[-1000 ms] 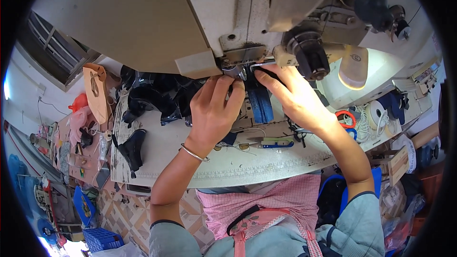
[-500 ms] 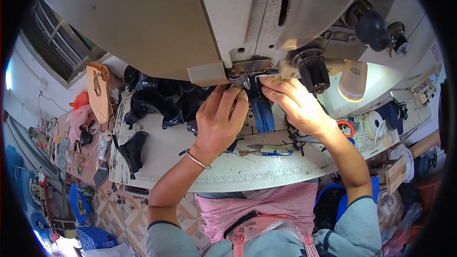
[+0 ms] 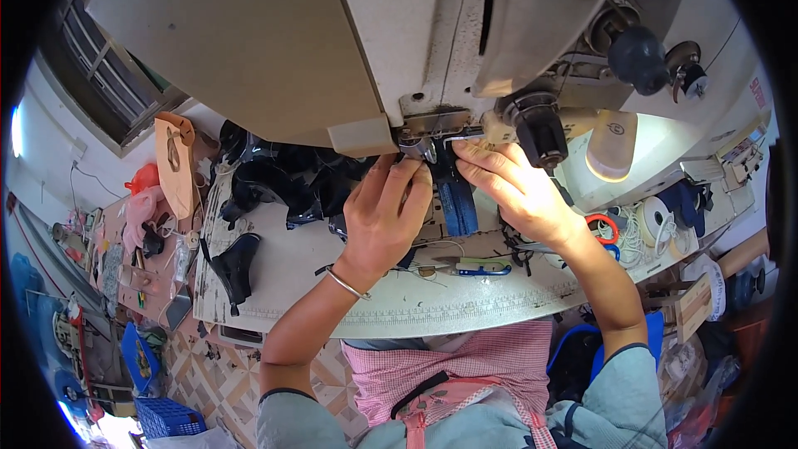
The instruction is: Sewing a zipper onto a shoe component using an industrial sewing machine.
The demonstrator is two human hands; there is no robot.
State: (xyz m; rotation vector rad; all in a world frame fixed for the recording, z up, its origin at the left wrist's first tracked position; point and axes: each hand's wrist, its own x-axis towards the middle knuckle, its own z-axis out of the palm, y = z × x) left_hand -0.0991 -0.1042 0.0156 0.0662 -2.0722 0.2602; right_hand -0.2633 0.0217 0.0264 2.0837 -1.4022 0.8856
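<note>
My left hand (image 3: pixel 384 214) is closed, its bent fingertips pressed together on a dark workpiece beside the metal presser foot (image 3: pixel 418 150) of a sewing machine (image 3: pixel 416 41). On the other side of the foot, my right hand (image 3: pixel 517 193) grips the same piece between thumb and fingers. Between the hands hangs the workpiece's blue strip (image 3: pixel 457 208), lying toward me over the machine bed. Its upper part is black and runs in under the foot; the needle point cannot be made out.
Glossy black pieces (image 3: pixel 274 187) pile up left of the machine, with a single black piece (image 3: pixel 237 270) nearer me. Thread snips with a blue handle (image 3: pixel 484 268) lie by the ruler edge (image 3: pixel 465 309). Red-handled scissors (image 3: pixel 600 220) and a white cord spool (image 3: pixel 652 214) are at right.
Both hands keep their hold beside the presser foot and barely move. The blue strip has shifted slightly left in the picture, as has the machine head.
</note>
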